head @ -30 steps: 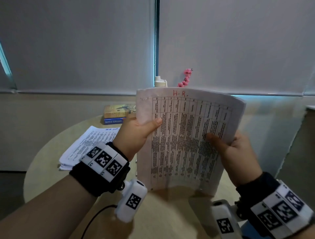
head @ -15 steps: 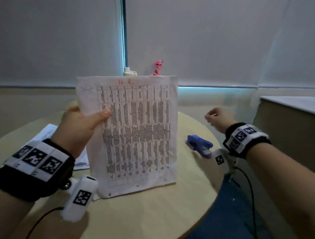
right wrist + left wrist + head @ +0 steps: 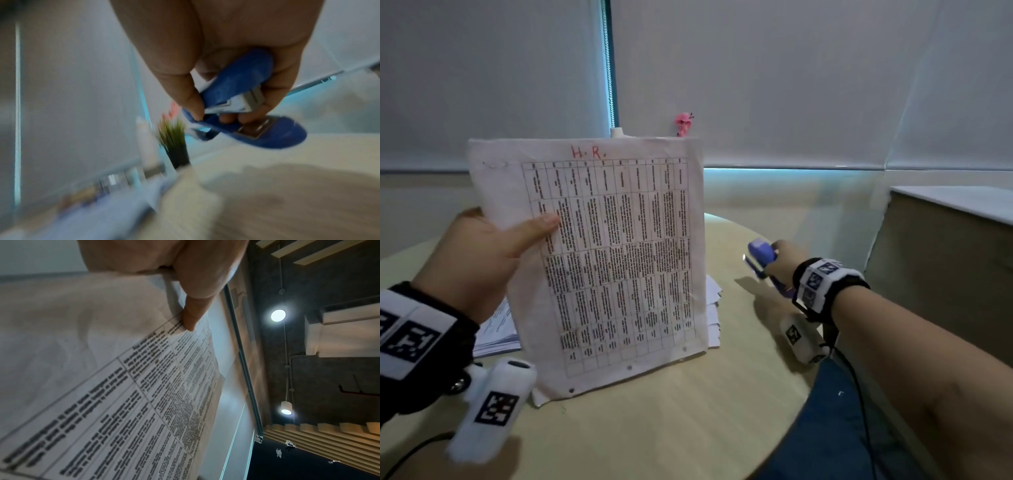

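A sheaf of printed sheets [image 3: 613, 260] with a table and red "H.R." at the top stands upright on the round table [image 3: 671, 418], its lower edge on the wood. My left hand [image 3: 482, 253] grips its left edge, thumb across the front; the thumb shows on the sheets [image 3: 123, 394] in the left wrist view. My right hand [image 3: 786, 260] holds a blue stapler [image 3: 762, 255] to the right of the sheets, just above the table. In the right wrist view my fingers curl round the stapler [image 3: 242, 100], whose mouth stands open.
A second stack of papers [image 3: 714, 315] lies flat behind the upright sheaf. A small potted grass plant [image 3: 174, 142] and a pink flower [image 3: 684, 123] stand at the back near the window blinds. A cabinet [image 3: 945, 253] is at the right.
My right hand let go of the sheets, reached right to the blue stapler on the table and picked it up. The left hand kept the sheets upright alone.
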Available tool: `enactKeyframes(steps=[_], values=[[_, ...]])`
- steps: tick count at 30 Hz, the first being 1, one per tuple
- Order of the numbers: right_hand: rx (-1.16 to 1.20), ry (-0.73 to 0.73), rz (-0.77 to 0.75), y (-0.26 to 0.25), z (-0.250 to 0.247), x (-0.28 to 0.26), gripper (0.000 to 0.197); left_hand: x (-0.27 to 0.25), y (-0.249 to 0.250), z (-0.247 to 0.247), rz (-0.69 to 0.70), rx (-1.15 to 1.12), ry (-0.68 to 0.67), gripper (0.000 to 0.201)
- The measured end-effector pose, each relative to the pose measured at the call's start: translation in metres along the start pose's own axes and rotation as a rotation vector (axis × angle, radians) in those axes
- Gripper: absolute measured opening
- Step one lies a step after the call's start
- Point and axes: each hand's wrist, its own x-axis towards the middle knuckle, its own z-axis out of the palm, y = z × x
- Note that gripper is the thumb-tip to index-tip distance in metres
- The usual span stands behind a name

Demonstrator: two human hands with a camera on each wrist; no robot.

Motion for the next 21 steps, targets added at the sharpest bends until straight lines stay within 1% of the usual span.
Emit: enactKeyframes(steps=[1, 2, 3, 4, 5, 6, 7, 9, 12, 14, 15, 17, 18, 19, 21], values=[[0.18, 0.081, 0.005, -0.005, -0.01, -0.007, 0.024, -0.002, 0.003, 0.003, 0.009, -0.055, -0.008, 0.017], [0.412, 0.135, -0.024, -0.012, -0.024, -0.016, 0.021, -0.004, 0.005, 0.007, 0.022, -0.086, 0.004, 0.011], [0.698, 0.176, -0.068, -0.023, -0.041, -0.025, 0.019, -0.002, 0.003, 0.008, 0.033, -0.091, 0.024, 0.015], [0.96, 0.183, -0.138, -0.035, -0.06, -0.037, 0.015, -0.002, 0.004, 0.011, 0.02, -0.096, 0.025, 0.015], [1.156, 0.15, -0.233, -0.049, -0.08, -0.052, 0.011, -0.003, 0.007, 0.016, -0.004, -0.105, 0.022, 0.015], [1.295, 0.119, -0.334, -0.065, -0.098, -0.066, 0.007, -0.003, 0.011, 0.019, -0.006, -0.117, 0.022, 0.015], [1.355, 0.097, -0.416, -0.08, -0.114, -0.08, 0.008, -0.005, 0.015, 0.025, 0.002, -0.12, 0.0, 0.014], [1.376, 0.1, -0.553, -0.114, -0.14, -0.109, 0.015, -0.006, 0.023, 0.036, 0.006, -0.107, -0.029, 0.014], [1.402, 0.242, -0.659, -0.162, -0.148, -0.145, 0.024, -0.011, 0.032, 0.056, 0.017, -0.053, -0.054, 0.015], [1.377, 0.285, -0.704, -0.187, -0.137, -0.159, 0.028, -0.014, 0.033, 0.067, 0.041, -0.015, -0.056, 0.008], [1.366, 0.277, -0.72, -0.197, -0.131, -0.163, 0.026, -0.015, 0.035, 0.071, 0.045, 0.01, -0.057, 0.011], [1.354, 0.259, -0.735, -0.212, -0.12, -0.171, 0.031, -0.019, 0.039, 0.077, 0.053, 0.066, -0.083, 0.024], [1.349, 0.264, -0.741, -0.216, -0.117, -0.174, 0.034, -0.021, 0.042, 0.079, 0.059, 0.09, -0.098, 0.024], [1.339, 0.279, -0.747, -0.22, -0.115, -0.176, 0.035, -0.023, 0.044, 0.08, 0.062, 0.098, -0.105, 0.019], [1.3, 0.299, -0.774, -0.223, -0.114, -0.178, 0.031, -0.024, 0.048, 0.081, 0.05, 0.098, -0.112, 0.008]])
